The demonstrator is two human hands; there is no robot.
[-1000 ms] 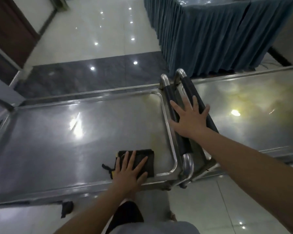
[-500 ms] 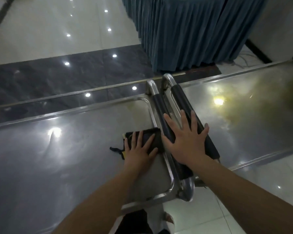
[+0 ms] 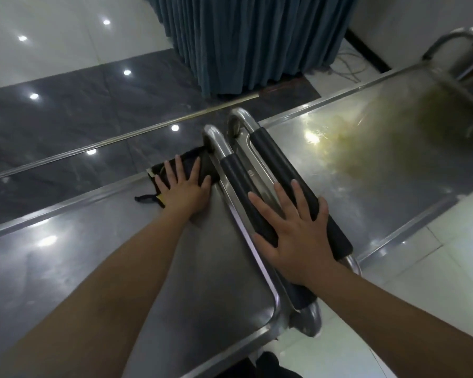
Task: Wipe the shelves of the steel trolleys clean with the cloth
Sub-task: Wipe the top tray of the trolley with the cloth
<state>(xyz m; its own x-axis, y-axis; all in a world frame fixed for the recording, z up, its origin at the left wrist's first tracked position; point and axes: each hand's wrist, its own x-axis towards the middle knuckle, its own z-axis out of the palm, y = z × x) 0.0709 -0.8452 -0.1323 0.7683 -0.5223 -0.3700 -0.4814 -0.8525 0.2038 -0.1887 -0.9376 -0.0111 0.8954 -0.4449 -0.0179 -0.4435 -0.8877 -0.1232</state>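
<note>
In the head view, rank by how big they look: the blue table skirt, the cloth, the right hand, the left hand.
1. Blue table skirt, largest by far.
2. Right hand.
3. Left hand, which sits farther from the camera.
4. Cloth, though the left hand covers much of it, so its rank is unsure.

The folded dark cloth (image 3: 187,166) is black with a small yellow patch at one edge. The grey steel trolley shelf (image 3: 66,268) gleams silver; the second steel shelf (image 3: 380,170) carries a yellowish-brown smear. Black foam handle grips (image 3: 292,186), pleated teal-blue table skirt (image 3: 251,42).
</note>
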